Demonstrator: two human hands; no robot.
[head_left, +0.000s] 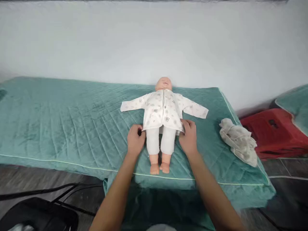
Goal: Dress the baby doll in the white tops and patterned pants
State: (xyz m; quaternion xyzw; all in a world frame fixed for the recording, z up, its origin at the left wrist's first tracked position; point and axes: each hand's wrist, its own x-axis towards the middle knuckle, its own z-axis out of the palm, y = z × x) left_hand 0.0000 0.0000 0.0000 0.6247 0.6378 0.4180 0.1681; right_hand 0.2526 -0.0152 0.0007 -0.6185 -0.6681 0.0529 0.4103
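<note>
Straightening the printed shirt (155, 110), I reckon from afar, I have the left hand (136, 138) and right hand (188, 136) each pinching a lower corner, the doll (163, 83) wearing it face-up on the green quilt (72, 125), and next likely calls for an even tug.

It's bright on the far wall (154, 41) and the white shirt (154, 107), whose little prints look fuzzy. My left hand (136, 139) and right hand (189, 138) look a bit soft. Under the bed's (48, 118) near edge it's dark, and the near left floor (14, 176) is dim.
</note>
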